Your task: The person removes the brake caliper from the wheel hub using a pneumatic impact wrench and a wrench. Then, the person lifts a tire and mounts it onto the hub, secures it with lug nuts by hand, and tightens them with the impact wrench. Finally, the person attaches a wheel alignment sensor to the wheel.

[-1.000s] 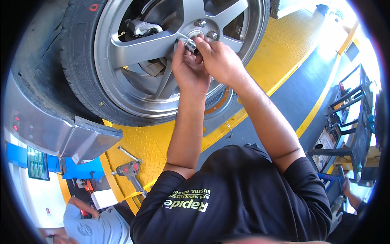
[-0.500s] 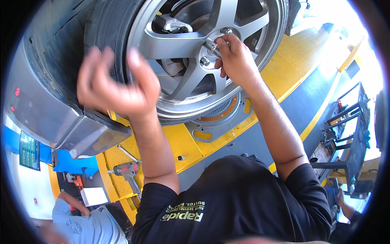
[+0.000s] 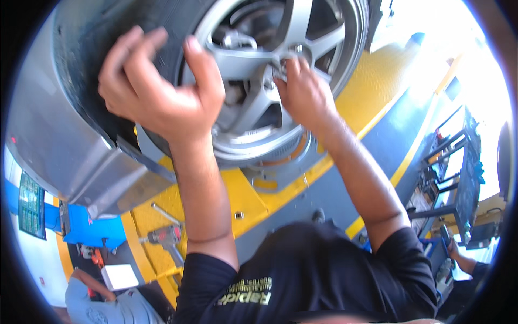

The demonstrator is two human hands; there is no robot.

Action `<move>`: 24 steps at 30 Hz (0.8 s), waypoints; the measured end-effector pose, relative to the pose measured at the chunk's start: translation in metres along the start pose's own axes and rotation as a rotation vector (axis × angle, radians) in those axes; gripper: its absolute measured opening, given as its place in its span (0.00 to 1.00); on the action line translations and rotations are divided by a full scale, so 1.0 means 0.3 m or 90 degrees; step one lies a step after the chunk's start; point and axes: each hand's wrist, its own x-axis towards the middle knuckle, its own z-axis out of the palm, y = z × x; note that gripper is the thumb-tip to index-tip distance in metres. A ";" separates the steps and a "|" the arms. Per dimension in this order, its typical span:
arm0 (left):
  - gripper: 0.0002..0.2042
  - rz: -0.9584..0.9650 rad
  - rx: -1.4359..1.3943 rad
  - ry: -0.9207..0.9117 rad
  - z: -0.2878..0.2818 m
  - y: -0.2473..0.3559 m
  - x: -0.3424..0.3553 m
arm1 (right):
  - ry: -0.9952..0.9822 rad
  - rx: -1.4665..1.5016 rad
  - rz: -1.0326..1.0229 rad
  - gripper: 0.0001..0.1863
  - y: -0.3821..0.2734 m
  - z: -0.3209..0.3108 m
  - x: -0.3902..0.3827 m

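Note:
My right hand (image 3: 308, 94) is at the middle of a silver alloy wheel (image 3: 237, 56), its fingers closed on a shiny metal socket (image 3: 280, 66) at the hub. The fingers partly hide the socket, and the view is blurred there. A lug nut (image 3: 270, 85) sits in the wheel just below the fingertips. My left hand (image 3: 162, 89) is raised in front of the black tire (image 3: 170, 32), fingers curved and apart, holding nothing. Behind the wheel's spokes, a brake caliper (image 3: 237, 40) shows in part.
The grey car body (image 3: 81, 156) curves along the left. An impact wrench (image 3: 164, 236) and a metal bar (image 3: 164, 212) lie on the yellow lift platform (image 3: 237, 189), near a small socket (image 3: 239, 215). A black metal rack (image 3: 456, 167) stands right. One person (image 3: 113, 308) is lower left, another's arm (image 3: 461, 259) lower right.
My right fingers have closed further over the socket, closer against the hub. My left hand has slowed and spread its fingers more. The whole view has shifted slightly.

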 end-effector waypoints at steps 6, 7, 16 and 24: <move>0.13 0.031 -0.051 0.050 0.005 0.012 0.016 | -0.127 0.541 0.367 0.26 0.052 0.068 -0.010; 0.12 0.026 -0.097 0.054 -0.015 0.014 0.009 | -0.053 0.270 0.282 0.25 0.047 0.084 -0.015; 0.11 -0.001 -0.177 0.104 -0.096 0.025 -0.136 | -0.096 0.515 0.393 0.17 0.029 0.040 0.031; 0.10 0.034 -0.117 0.028 -0.124 -0.001 -0.153 | 0.005 0.225 0.172 0.21 0.024 0.075 -0.003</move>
